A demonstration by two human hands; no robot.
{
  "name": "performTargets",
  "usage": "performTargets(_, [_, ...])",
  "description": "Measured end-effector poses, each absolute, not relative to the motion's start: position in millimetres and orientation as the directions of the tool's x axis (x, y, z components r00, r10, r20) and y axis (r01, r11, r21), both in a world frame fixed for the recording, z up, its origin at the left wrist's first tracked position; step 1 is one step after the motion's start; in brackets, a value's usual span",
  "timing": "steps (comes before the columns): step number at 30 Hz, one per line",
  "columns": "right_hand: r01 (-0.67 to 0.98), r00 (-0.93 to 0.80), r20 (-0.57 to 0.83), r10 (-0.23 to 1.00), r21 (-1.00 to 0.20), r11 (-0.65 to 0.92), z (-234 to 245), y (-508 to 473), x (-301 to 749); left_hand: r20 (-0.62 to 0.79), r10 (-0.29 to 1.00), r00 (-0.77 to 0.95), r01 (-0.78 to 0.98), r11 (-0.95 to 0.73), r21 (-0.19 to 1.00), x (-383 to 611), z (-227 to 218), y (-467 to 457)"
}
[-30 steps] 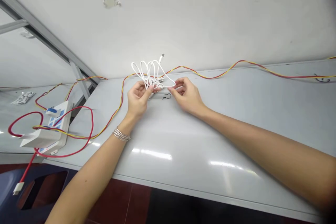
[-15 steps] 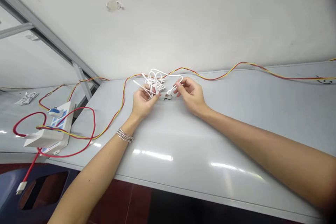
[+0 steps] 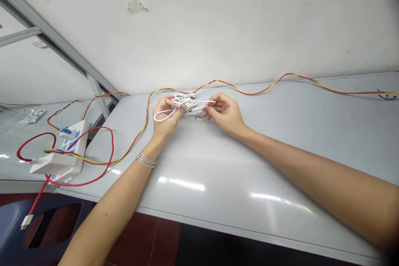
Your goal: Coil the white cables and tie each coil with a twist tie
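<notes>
A bundle of white cable [image 3: 185, 102] is gathered in my left hand [image 3: 165, 116], whose fingers curl around its coils. A single loop of the cable [image 3: 162, 115] hangs out at the lower left of that hand. My right hand [image 3: 222, 112] pinches a straight length of the white cable [image 3: 201, 102] between thumb and fingers. The cable's plug ends are hidden. A small black wire squiggle [image 3: 199, 117] lies on the table between my hands.
A red-and-yellow twisted wire [image 3: 249, 91] runs along the white table's [image 3: 199, 166] far side. To the left stand a white box [image 3: 52, 164] and a red cable with a white plug [image 3: 27, 221]. A coiled white cable [image 3: 33, 116] lies beyond a grey metal frame [image 3: 96, 93].
The white cable is gathered lower and tighter, no longer standing up in tall loops. One loop now hangs at the left hand, and the plug seen earlier near the right hand is out of sight.
</notes>
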State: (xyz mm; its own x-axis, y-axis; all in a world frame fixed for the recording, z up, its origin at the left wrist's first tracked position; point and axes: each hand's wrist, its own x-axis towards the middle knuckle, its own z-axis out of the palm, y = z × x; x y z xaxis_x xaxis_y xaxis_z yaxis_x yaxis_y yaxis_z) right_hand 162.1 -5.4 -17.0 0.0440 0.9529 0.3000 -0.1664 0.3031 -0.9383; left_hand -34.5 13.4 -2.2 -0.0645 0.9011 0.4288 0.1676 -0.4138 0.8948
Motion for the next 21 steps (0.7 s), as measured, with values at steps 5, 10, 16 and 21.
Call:
performTargets(5, [-0.181,-0.021,0.287,0.958,-0.943,0.279,-12.2,-9.3,163.3,0.503,0.864,-0.004,0.260,-0.485,0.835,-37.8,-1.0,13.1])
performTargets(10, [-0.115,-0.056,0.269,0.962,-0.958,0.261,-10.3,-13.2,162.6,0.463,0.886,0.020,0.197,-0.458,0.867,-35.3,-1.5,12.6])
performTargets(16, [-0.075,-0.107,0.296,0.949,-0.954,0.289,-13.3,-10.8,163.9,0.444,0.896,-0.018,0.072,-0.441,0.894,-25.9,2.2,7.2])
performTargets(21, [-0.007,-0.209,0.289,0.934,-0.956,0.294,-15.0,-7.7,166.4,0.461,0.886,-0.059,-0.020,-0.462,0.886,-25.4,3.7,6.5])
